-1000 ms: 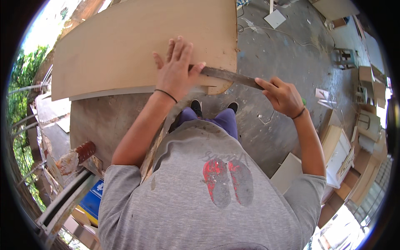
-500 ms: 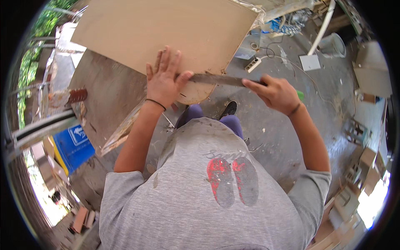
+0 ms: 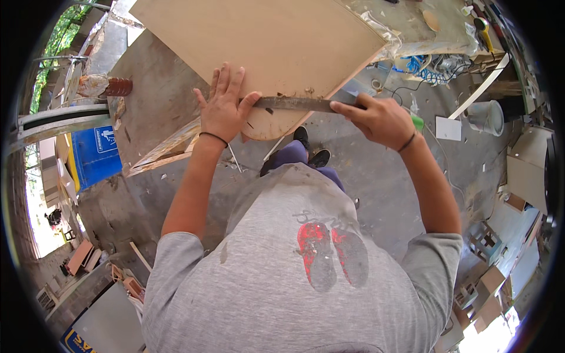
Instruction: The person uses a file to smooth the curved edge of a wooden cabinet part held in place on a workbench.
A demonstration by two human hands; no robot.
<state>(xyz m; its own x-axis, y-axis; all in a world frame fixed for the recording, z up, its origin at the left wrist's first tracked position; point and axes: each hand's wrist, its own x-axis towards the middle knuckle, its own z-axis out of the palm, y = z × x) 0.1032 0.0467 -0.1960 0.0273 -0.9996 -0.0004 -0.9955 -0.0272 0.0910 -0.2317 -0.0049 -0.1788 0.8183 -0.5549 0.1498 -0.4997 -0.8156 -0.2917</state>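
A large tan wooden panel (image 3: 282, 44) lies in front of me, its rounded corner pointing toward my body. Across that corner runs a long, dark, flat file (image 3: 294, 104). My right hand (image 3: 382, 122) is wrapped round its right end, and a green end, apparently the handle, shows behind the fist. My left hand (image 3: 223, 109) lies flat with fingers spread at the panel's left edge, its thumb touching the file's far-left tip. Small dark shavings lie on the panel beside the blade.
A brown board surface (image 3: 156, 85) extends to the left under the panel. Back right, a workbench edge (image 3: 424, 50) has blue coiled hose (image 3: 426, 72) below it. A clear bucket (image 3: 485, 119) and a white square (image 3: 448, 128) stand on the floor. A blue bin (image 3: 97, 156) is at left.
The view has turned, so the panel sits at a new angle and more workbench shows at the back right. Both hands keep their places on the file and panel, shifted slightly left in the picture.
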